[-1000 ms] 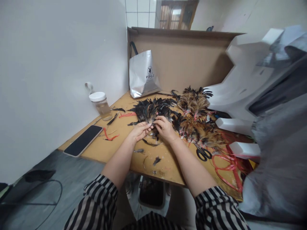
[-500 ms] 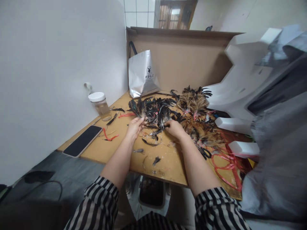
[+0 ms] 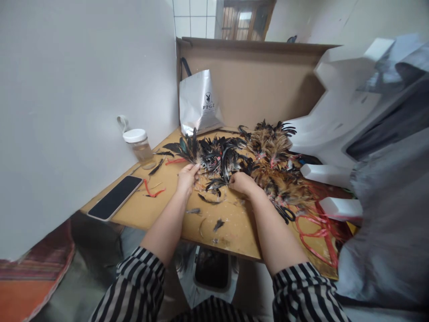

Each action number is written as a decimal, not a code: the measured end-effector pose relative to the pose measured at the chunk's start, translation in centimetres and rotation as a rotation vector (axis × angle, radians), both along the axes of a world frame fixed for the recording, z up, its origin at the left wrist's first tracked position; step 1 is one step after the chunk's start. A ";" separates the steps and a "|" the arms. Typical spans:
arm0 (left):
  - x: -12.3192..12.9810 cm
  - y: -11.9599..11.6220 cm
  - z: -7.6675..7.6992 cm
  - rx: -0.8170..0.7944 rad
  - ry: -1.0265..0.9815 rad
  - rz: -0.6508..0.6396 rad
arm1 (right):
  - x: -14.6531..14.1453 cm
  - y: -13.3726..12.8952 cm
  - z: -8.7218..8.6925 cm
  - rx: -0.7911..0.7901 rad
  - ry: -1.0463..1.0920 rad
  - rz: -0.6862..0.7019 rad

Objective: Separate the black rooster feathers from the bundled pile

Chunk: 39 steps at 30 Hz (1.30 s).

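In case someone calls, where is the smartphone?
Left in the head view, the smartphone lies on the table, nearer than the lidded jar and left of a red strip.

I wear a loose top of thin-looking cloth in black and pale grey stripes. My left sleeve, striped and full (image 3: 134, 286), is gathered into a snug band around my bare left forearm (image 3: 167, 221), and the cloth balloons out wider behind that band. My right sleeve, in the same black-and-grey stripes (image 3: 304, 290), has a matching bunched cuff around my bare right forearm (image 3: 278, 232), with creases breaking up its lines. The front of my top, darker and finely striped (image 3: 214, 309), shows at the bottom edge. Both my slim wrists are bare.
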<state>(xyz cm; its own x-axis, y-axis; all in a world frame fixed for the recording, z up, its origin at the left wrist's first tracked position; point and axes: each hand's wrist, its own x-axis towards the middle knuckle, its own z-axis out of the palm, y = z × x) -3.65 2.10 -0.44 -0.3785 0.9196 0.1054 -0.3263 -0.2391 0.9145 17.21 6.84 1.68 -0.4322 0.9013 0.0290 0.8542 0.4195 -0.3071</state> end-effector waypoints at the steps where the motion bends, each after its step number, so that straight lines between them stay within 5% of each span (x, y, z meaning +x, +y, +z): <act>1: 0.1 0.0 0.0 -0.002 -0.008 -0.020 | 0.0 0.1 -0.1 -0.008 0.043 -0.004; 10: 0.3 -0.2 0.6 -0.055 -0.193 -0.027 | -0.2 0.7 1.0 -0.166 0.865 -0.167; 17: 0.1 -0.2 0.7 -0.025 -0.258 0.003 | -1.8 -0.2 1.1 -0.592 1.348 -0.107; 21: 0.5 -0.5 0.8 0.032 -0.246 -0.161 | -3.0 -1.1 1.0 -0.794 1.435 -0.049; 29: 1.5 -1.2 0.2 -0.097 -0.157 -0.468 | -4.5 -1.9 0.9 -0.893 1.534 0.046; 39: 1.6 -1.1 0.1 -0.110 -0.058 -0.497 | -5.2 -2.4 0.5 -0.662 1.409 0.006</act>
<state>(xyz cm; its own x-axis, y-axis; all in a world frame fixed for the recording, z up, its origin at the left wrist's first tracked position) -2.09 0.98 -0.36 0.1054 0.9944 -0.0103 -0.4267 0.0546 0.9027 12.04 4.46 2.22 -0.4027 0.9153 0.0123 -0.2742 -0.1078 -0.9556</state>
